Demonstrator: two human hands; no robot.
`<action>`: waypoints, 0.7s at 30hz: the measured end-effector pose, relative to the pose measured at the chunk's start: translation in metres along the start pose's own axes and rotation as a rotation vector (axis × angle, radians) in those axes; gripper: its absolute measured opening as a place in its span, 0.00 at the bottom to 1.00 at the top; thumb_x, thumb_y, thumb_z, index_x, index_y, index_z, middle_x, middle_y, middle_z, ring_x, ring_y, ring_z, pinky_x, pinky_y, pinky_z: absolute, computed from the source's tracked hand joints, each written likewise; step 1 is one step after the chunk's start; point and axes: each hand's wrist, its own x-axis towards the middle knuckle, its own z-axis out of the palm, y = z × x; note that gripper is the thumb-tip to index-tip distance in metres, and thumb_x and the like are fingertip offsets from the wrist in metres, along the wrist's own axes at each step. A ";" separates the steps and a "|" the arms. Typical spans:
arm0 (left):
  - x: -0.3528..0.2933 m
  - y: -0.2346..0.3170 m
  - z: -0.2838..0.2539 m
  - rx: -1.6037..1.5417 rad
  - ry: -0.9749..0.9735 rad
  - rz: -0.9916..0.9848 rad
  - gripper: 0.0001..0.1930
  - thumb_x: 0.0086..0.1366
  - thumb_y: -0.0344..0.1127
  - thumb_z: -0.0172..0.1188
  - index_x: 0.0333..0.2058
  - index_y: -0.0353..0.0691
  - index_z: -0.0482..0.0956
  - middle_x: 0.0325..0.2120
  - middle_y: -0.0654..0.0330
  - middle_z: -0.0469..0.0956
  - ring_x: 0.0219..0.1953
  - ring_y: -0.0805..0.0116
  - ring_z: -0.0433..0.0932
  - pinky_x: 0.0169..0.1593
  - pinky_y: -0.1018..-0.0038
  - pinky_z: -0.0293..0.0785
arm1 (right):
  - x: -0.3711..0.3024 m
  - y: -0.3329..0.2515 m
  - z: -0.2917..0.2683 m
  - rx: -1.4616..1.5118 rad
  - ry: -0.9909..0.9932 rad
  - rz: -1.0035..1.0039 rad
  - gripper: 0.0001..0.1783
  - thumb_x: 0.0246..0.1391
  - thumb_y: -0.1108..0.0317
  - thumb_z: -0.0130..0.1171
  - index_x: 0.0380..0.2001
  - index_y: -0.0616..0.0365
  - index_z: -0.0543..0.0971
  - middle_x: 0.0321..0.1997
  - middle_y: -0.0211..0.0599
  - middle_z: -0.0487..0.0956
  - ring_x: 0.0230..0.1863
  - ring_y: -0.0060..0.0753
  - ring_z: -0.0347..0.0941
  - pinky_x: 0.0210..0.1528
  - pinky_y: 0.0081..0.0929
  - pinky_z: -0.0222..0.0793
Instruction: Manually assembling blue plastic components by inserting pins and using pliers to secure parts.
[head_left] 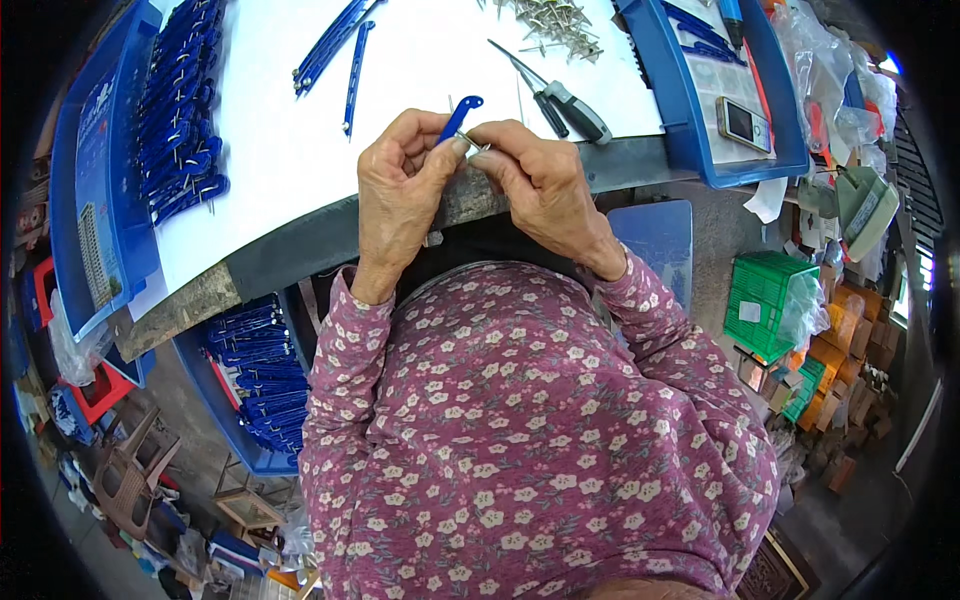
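Observation:
My left hand (400,180) grips a small blue plastic part (459,115) that sticks up between thumb and fingers. My right hand (540,180) pinches a small silver metal piece (478,150) against the blue part's lower end. Both hands meet at the near edge of the white table (290,150). My forearms wear floral purple sleeves.
A blue tray (100,170) of blue parts lies on the left, loose blue strips (335,45) at the back. A pile of metal pins (555,22), black-handled pliers (565,100), and a right blue tray (680,120) with a phone (743,124). A bin of blue parts (255,375) sits below; a green crate (765,300) at right.

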 end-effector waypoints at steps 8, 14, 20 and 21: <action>-0.001 -0.001 0.000 -0.049 0.000 0.010 0.06 0.58 0.28 0.54 0.34 0.32 0.72 0.25 0.63 0.75 0.27 0.81 0.73 0.32 0.87 0.70 | 0.008 -0.009 -0.010 0.468 -0.086 0.332 0.08 0.52 0.72 0.52 0.33 0.64 0.75 0.16 0.23 0.69 0.15 0.09 0.59 0.15 0.09 0.50; 0.000 -0.001 0.000 0.009 0.024 0.043 0.05 0.58 0.28 0.54 0.33 0.33 0.73 0.25 0.62 0.75 0.28 0.81 0.74 0.32 0.87 0.70 | 0.004 -0.004 0.003 -0.134 0.076 -0.113 0.07 0.46 0.77 0.55 0.32 0.64 0.74 0.18 0.36 0.73 0.15 0.22 0.68 0.17 0.17 0.60; 0.001 -0.001 -0.001 0.004 0.023 0.044 0.05 0.58 0.27 0.55 0.33 0.32 0.73 0.25 0.62 0.75 0.27 0.81 0.74 0.31 0.87 0.70 | 0.006 -0.007 0.002 -0.297 0.082 -0.199 0.09 0.43 0.78 0.57 0.31 0.62 0.73 0.19 0.40 0.73 0.16 0.32 0.70 0.17 0.22 0.62; 0.001 -0.001 -0.001 0.000 0.021 0.019 0.06 0.58 0.27 0.55 0.33 0.32 0.73 0.25 0.62 0.75 0.27 0.81 0.74 0.31 0.87 0.70 | 0.006 -0.008 0.002 -0.298 0.082 -0.200 0.09 0.43 0.78 0.57 0.31 0.62 0.73 0.19 0.40 0.73 0.16 0.32 0.70 0.17 0.22 0.62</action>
